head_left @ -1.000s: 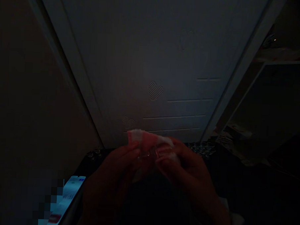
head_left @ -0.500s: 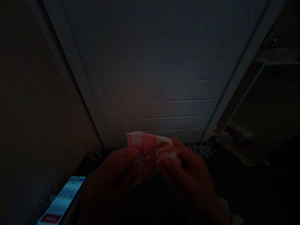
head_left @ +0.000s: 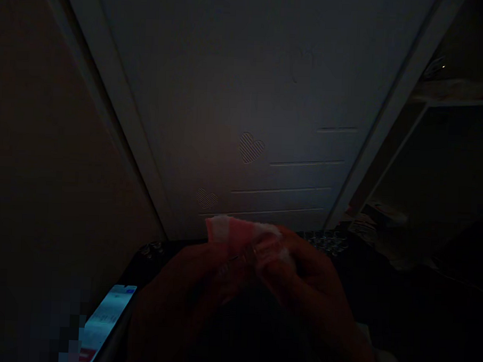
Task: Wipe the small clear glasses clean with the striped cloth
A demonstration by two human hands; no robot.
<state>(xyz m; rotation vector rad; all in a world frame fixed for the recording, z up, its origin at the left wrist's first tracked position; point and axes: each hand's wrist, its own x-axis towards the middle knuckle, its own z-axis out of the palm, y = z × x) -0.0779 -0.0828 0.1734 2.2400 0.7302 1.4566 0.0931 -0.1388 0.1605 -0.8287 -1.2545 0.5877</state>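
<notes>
Both hands meet low in the middle of the dim head view. A fluffy pink-and-white cloth is bunched between them, one flap standing up. My right hand is closed, pinching the cloth around one end of a small, shiny, see-through object. On the other side my left hand is closed around the object's other end, against the cloth. Its fingertips are lost in shadow. Fingers and cloth cover most of the object, so its kind cannot be made out.
A lit phone lies at lower left. Behind the hands stands a pale panel with grooved hearts and lines. Small shiny clear pieces sit by its base on a dark surface. Shelving with dim items is at right.
The left fingers have shifted slightly down along the clear object, and the cloth's upper flap sits a little lower. Both hands keep their hold.
</notes>
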